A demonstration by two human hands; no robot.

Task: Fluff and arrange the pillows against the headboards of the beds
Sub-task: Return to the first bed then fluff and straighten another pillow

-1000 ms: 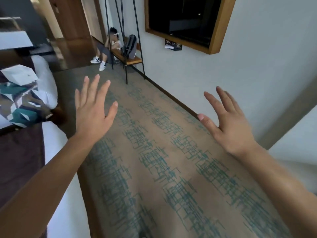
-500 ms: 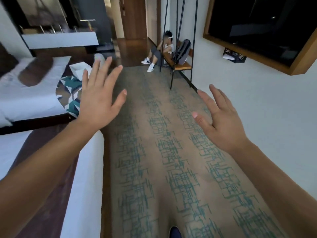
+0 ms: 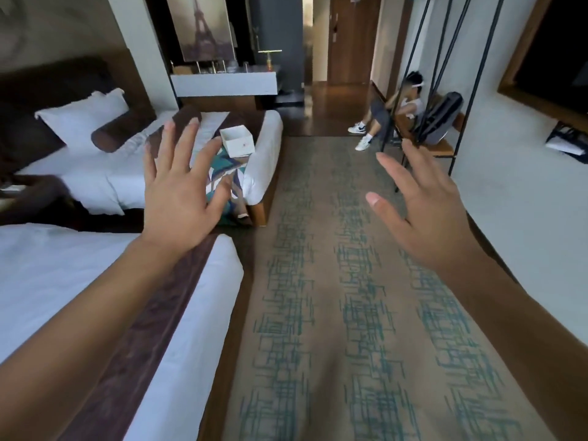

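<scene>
Far left, against the dark brown padded headboard of the farther bed: a plump white rectangular pillow, propped at a slant, upper edge leaning on the board. Just in front and touching it, a dark brown cylindrical bolster lying across the white sheet. Head end of the nearer white bed is out of frame; cannot tell whether it carries pillows.

Judged handling: the pillow looks soft, light and loosely filled, nothing fragile. It should give under the fingers and sag if lifted by one corner. Best taken at both short ends or two opposite corners, one hand each, so it can be shaken and patted. The cotton cover should offer fair friction. The bolster looks firmer, and one hand round its middle ought to do.

Centre left: left hand raised above the nearer bed's brown runner, palm forward, fingers spread wide. It holds nothing and touches nothing. Behind it, on the farther bed's foot, a teal-and-white patterned throw with a small white open box on top.

Right: right hand over the tan carpet with teal crosshatch, likewise splayed open and empty.

Both hands well apart from the pillow. The reach has not yet begun.
</scene>
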